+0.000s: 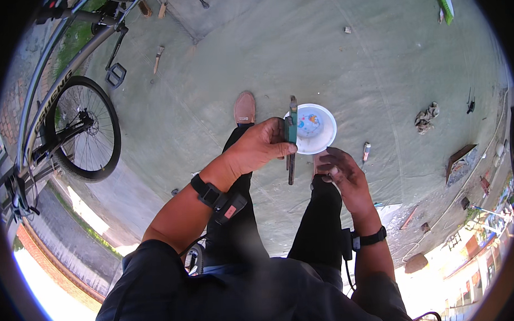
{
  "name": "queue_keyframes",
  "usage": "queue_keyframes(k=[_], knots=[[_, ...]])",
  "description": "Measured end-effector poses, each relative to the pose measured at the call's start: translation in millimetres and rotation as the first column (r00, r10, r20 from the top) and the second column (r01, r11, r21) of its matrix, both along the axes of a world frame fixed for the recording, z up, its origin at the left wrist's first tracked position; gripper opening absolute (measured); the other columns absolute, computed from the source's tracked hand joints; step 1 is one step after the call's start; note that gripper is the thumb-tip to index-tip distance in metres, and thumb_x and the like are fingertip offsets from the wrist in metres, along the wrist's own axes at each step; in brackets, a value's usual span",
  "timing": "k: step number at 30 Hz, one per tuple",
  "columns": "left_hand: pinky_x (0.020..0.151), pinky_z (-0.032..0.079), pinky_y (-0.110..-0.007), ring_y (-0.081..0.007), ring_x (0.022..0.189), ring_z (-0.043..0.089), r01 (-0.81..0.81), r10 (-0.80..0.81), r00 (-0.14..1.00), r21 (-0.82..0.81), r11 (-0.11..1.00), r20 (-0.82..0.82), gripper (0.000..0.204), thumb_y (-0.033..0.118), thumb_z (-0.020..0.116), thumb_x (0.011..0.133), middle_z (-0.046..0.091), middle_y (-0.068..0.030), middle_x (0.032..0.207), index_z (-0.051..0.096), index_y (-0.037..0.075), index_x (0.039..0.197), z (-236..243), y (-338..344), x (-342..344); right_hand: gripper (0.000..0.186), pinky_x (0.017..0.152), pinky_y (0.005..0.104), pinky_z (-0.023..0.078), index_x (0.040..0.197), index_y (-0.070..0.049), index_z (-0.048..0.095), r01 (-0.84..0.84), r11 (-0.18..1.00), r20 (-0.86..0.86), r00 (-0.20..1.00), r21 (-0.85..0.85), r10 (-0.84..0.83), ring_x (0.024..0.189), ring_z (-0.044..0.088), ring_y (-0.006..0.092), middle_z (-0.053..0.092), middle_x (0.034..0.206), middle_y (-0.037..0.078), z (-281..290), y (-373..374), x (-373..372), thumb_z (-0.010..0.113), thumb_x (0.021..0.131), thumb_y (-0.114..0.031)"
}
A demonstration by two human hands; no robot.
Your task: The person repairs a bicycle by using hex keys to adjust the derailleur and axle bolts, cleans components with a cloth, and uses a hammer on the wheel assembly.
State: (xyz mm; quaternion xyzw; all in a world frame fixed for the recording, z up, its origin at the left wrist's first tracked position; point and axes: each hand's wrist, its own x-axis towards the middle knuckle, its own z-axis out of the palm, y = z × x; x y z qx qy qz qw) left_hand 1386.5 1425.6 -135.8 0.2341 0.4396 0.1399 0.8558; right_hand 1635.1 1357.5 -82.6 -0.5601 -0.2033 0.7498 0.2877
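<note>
My left hand (262,146) is closed round a green block with dark metal rods (291,131), held upright in front of me; the rods stick out above and below the block. Just right of it and lower down stands a white basin (328,128) with a coloured print on its bottom. My right hand (345,177) is near the basin's lower right side, its dirt-darkened fingers curled toward the thumb. Whatever is between those fingers, if anything, is too small to make out. Both wrists wear black straps with small devices.
A bicycle (86,121) stands at the left. On the grey-green floor (220,65) lie a brush (158,59), a screwdriver-like tool (366,152), a crumpled rag (426,118) and a dark-edged tray (460,162). My shoe (245,108) is ahead of my left hand.
</note>
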Motion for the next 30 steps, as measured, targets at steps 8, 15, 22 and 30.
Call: queue_keyframes(k=[8, 15, 22, 30], knots=[[0.072, 0.051, -0.030, -0.0193, 0.082, 0.064, 0.005, 0.275, 0.783, 0.447, 0.894, -0.558, 0.048, 0.015, 0.077, 0.075, 0.064, -0.0151, 0.090, 0.049, -0.005, 0.108, 192.5, -129.9, 91.4, 0.045, 0.087, 0.0322, 0.050, 0.136, 0.002, 0.037, -0.197, 0.980, -0.150, 0.969, 0.004, 0.196, 0.103, 0.058, 0.0164, 0.056, 0.120, 0.010, 124.6, -20.7, 11.8, 0.053, 0.096, -0.011], [0.069, 0.049, -0.026, -0.0138, 0.084, 0.060, -0.634, 0.683, 0.721, 0.288, 0.718, -0.115, 0.025, 0.002, 0.062, 0.087, 0.061, -0.0086, 0.095, 0.051, -0.004, 0.109, 253.5, -279.5, 94.0, 0.036, 0.088, 0.0451, 0.053, 0.129, 0.004, 0.042, -0.275, 0.960, -0.369, 0.898, -0.041, 0.241, 0.107, 0.061, 0.0308, 0.059, 0.119, 0.017, 191.2, -96.0, 4.1, 0.048, 0.097, -0.012], [0.058, 0.043, -0.022, -0.0088, 0.070, 0.056, -0.822, 0.831, 0.555, 0.171, 0.543, 0.028, 0.025, 0.009, 0.063, 0.089, 0.062, -0.0074, 0.086, 0.052, -0.003, 0.107, 314.5, -415.8, 74.2, 0.028, 0.086, 0.0452, 0.053, 0.119, 0.002, 0.051, -0.453, 0.890, -0.388, 0.830, -0.051, 0.400, 0.101, 0.064, 0.0323, 0.062, 0.113, 0.018, 230.8, -193.0, -44.6, 0.048, 0.097, -0.014], [0.054, 0.041, -0.022, -0.0094, 0.062, 0.054, -0.930, 0.950, 0.311, 0.211, 0.301, 0.016, 0.024, 0.010, 0.065, 0.087, 0.061, -0.0058, 0.077, 0.054, -0.004, 0.104, 348.3, -572.9, 61.0, 0.026, 0.083, 0.0391, 0.055, 0.115, 0.002, 0.054, -0.698, 0.716, -0.352, 0.677, -0.026, 0.647, 0.099, 0.065, 0.0294, 0.063, 0.111, 0.019, 269.4, -323.0, -105.1, 0.049, 0.096, -0.016]])
